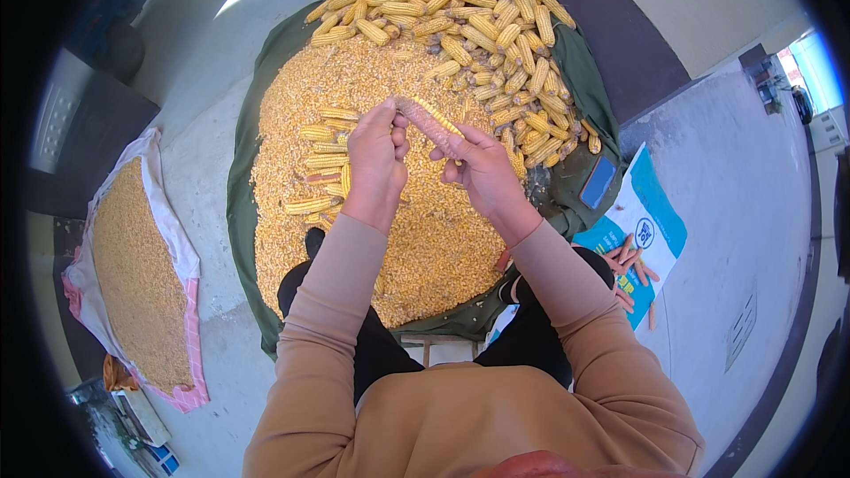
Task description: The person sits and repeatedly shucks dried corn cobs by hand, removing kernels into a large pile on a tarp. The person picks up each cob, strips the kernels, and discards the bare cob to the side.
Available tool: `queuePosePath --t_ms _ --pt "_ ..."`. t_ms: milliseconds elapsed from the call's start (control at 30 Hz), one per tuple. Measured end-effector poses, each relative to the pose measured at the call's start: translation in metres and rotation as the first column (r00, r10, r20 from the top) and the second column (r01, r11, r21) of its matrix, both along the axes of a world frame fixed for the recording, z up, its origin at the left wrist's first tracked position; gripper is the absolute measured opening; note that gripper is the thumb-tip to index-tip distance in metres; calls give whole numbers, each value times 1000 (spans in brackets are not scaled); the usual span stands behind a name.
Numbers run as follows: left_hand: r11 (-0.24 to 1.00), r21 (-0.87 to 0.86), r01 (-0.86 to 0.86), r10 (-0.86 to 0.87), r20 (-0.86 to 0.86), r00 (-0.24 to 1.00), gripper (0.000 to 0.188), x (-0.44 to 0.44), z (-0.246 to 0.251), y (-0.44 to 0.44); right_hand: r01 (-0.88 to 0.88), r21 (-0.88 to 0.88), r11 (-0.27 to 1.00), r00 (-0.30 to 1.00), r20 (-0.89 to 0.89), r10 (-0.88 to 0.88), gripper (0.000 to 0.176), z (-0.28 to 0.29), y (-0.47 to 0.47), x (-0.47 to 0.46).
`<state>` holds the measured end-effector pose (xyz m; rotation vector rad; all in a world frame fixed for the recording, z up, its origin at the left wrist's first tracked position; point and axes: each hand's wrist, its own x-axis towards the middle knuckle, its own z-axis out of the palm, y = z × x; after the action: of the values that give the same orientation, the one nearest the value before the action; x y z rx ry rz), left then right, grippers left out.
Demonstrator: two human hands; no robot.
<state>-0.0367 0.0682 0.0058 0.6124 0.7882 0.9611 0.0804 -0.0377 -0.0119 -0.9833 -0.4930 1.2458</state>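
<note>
A mostly bare corn cob (428,123), with a strip of yellow kernels along its upper edge, is held between both hands. My left hand (382,149) pinches its tip. Around its lower right end is my right hand (479,162), thumb on top. Beneath them spreads a broad heap of loose corn kernels (438,252). Several partly stripped ears of corn (329,160) lie on the heap beside my left hand. Unshelled ears of corn (465,20) are piled at the far side and down the right.
A dark green cloth (249,212) lies under the heap. On its right edge is a smartphone (597,182). Bare reddish cobs (624,259) rest on a blue and white printed sack (654,212). Another cloth (189,239) at the left holds fine yellowish material (143,279).
</note>
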Motion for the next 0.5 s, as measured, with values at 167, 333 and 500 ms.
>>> queuePosePath --t_ms 167,333,500 --pt "996 -81 34 -29 53 998 13 -3 -15 8 6 -6 1000 993 -114 -7 39 -2 0 -3" --pt "998 62 -12 12 12 1000 38 7 -19 8 219 -9 976 959 186 -214 34 2 3 -9" --pt "988 129 86 -77 -77 994 54 10 -10 5 232 166 959 656 701 -280 33 3 0 -6"
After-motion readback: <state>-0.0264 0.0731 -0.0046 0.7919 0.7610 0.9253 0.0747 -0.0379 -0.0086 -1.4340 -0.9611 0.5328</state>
